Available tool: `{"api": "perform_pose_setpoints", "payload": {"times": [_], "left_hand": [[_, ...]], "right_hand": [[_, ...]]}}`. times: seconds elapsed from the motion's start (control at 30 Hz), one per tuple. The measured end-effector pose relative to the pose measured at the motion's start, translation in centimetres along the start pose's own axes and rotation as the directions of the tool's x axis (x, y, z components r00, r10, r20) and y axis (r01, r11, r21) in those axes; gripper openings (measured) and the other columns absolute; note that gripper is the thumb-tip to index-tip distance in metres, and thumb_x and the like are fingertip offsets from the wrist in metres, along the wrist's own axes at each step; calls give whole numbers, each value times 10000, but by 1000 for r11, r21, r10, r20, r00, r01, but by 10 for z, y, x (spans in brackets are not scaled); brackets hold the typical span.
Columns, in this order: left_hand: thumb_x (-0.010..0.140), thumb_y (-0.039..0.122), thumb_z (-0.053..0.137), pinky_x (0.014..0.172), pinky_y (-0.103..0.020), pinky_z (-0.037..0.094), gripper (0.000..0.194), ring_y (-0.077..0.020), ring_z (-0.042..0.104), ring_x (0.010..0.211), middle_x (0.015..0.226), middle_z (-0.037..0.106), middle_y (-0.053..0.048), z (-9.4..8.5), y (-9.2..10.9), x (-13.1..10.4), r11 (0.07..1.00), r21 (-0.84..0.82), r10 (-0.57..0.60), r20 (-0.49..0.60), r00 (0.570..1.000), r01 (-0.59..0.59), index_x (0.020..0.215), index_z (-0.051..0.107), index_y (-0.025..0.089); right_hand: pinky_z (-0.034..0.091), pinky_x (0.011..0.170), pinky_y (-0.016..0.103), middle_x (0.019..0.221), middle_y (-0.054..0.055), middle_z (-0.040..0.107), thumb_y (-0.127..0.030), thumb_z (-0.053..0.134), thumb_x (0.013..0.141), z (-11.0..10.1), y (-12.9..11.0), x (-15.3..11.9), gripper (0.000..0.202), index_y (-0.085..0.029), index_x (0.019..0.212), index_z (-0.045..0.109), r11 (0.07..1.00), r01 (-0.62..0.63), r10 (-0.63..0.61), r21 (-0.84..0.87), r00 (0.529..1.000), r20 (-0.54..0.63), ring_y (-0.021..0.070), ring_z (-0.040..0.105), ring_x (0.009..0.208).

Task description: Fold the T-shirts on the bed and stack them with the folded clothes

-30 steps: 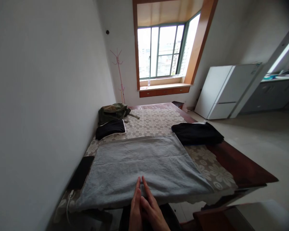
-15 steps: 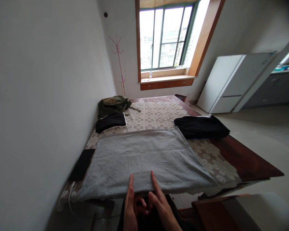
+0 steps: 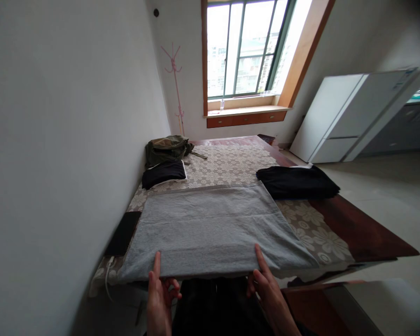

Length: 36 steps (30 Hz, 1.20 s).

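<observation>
A grey cloth lies spread flat over the near part of the table, its front edge along the table's front edge. My left hand is at the left part of that edge, index finger stretched out over the cloth and the other fingers loosely curled. On the right part of the same edge is my right hand, its index finger also pointing forward over the cloth. Neither hand holds anything. Whether the fingertips press on the fabric is hard to tell.
A folded black cloth lies right of the grey one. At the back left are a smaller black cloth and a green backpack. A black tablet-like device with a white cable lies at the left edge. A chair stands front right.
My hands have moved apart, the left one to the left and the right one to the right along the front edge. The view has shifted slightly.
</observation>
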<state>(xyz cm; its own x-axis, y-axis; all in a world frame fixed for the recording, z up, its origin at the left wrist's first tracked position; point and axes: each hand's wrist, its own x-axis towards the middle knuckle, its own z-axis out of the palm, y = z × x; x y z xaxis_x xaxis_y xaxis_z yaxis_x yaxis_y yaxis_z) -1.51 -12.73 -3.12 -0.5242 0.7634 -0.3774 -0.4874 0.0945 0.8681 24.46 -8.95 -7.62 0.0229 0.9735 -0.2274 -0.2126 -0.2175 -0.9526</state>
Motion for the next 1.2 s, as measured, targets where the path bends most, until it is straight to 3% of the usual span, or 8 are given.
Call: {"api": "perform_pose_setpoints", "payload": {"times": [0.13, 0.23, 0.37, 0.5, 0.7, 0.83, 0.97, 1.2], "left_hand": [[848, 827, 539, 551, -223, 486, 965, -150, 550, 622, 686, 578, 12, -10, 16, 0, 1000, -13, -7, 6, 1000, 7, 1633, 341, 301], [862, 815, 538, 538, -226, 471, 962, -136, 511, 571, 659, 553, 23, -6, 16, -3, 999, -43, -10, 38, 999, 12, 1641, 318, 297], [872, 823, 515, 526, -229, 446, 982, -133, 469, 528, 598, 533, 32, 18, -5, -14, 994, -16, -99, 227, 969, 105, 1654, 276, 280], [861, 860, 471, 527, -242, 426, 1004, -141, 491, 523, 585, 534, 26, 49, -32, -26, 969, 46, -238, 427, 872, 242, 1653, 284, 271], [839, 881, 471, 528, -238, 391, 981, -143, 493, 547, 598, 534, 16, 67, -42, -27, 955, 123, -297, 390, 871, 270, 1598, 428, 260], [858, 871, 454, 546, -250, 416, 974, -141, 486, 535, 600, 521, 29, 63, -40, -26, 959, 55, -280, 375, 884, 280, 1615, 393, 261], [861, 866, 459, 588, -244, 451, 973, -125, 481, 538, 588, 492, 40, 53, -30, -25, 974, 0, -216, 308, 927, 227, 1619, 384, 260], [834, 914, 396, 561, -236, 468, 1000, -133, 471, 561, 638, 512, 22, 8, 5, -4, 996, -59, -55, 86, 995, 60, 1607, 412, 278]], "right_hand": [[475, 619, 315, 627, -63, 516, -650, 639, 905, -14, -9, 3, 985, -291, 1685, 156, 998, -23, 28, 59, 997, -79, 169, 507, 583], [480, 588, 303, 618, -68, 491, -625, 654, 903, -11, -14, 1, 995, -279, 1687, 147, 991, -27, 36, 130, 997, -67, 158, 494, 566], [463, 533, 264, 591, -81, 466, -634, 619, 930, 19, -7, -9, 959, -303, 1686, 131, 985, -54, 38, 164, 994, 99, 137, 445, 521], [460, 526, 256, 639, -60, 516, -681, 648, 898, 58, 4, -15, 1004, -264, 1683, 180, 993, -67, 33, 93, 944, 328, 130, 470, 542], [372, 466, 220, 615, -58, 483, -754, 623, 876, 78, 2, -5, 1005, -222, 1661, 290, 997, -74, 62, 22, 939, 339, 115, 422, 519], [424, 521, 244, 667, -46, 528, -687, 684, 866, 70, 4, -3, 1058, -208, 1680, 207, 996, -81, 67, 29, 940, 335, 125, 464, 558], [457, 565, 277, 660, -51, 530, -629, 661, 902, 46, 4, -4, 1032, -219, 1690, 136, 999, -31, 31, -3, 975, 219, 141, 485, 562], [482, 631, 290, 648, -68, 508, -583, 656, 917, -7, -22, -3, 949, -311, 1682, 164, 995, -51, 54, 80, 998, -35, 152, 492, 602]]}}
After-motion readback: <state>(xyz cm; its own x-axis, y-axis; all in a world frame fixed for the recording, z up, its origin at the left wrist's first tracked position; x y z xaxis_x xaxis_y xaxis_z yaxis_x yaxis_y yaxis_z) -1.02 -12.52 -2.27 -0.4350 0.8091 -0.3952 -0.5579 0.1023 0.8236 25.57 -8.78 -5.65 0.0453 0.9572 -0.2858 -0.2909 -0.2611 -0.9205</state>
